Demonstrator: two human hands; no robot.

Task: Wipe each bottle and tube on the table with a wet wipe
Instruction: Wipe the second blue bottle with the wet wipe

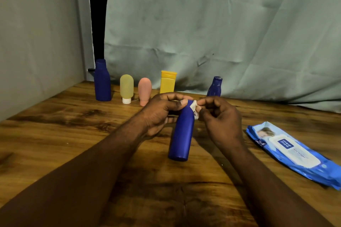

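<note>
A smooth cylindrical dark-blue plastic bottle is held at the wooden table with its long axis running from the base at 6 o'clock to the neck at 12 o'clock, where it is gripped by the curled left hand. A crumpled white wet wipe is pinched against the neck's 3 o'clock side by the right hand. The body lies toward 6 o'clock from both hands, so a stroke that way is judged next.

Both bare forearms stretch forward and converge. The left hand curls round the neck of a bottle, thumb on top. The right hand, fingers bent, pinches a wipe against the bottle's top.
</note>
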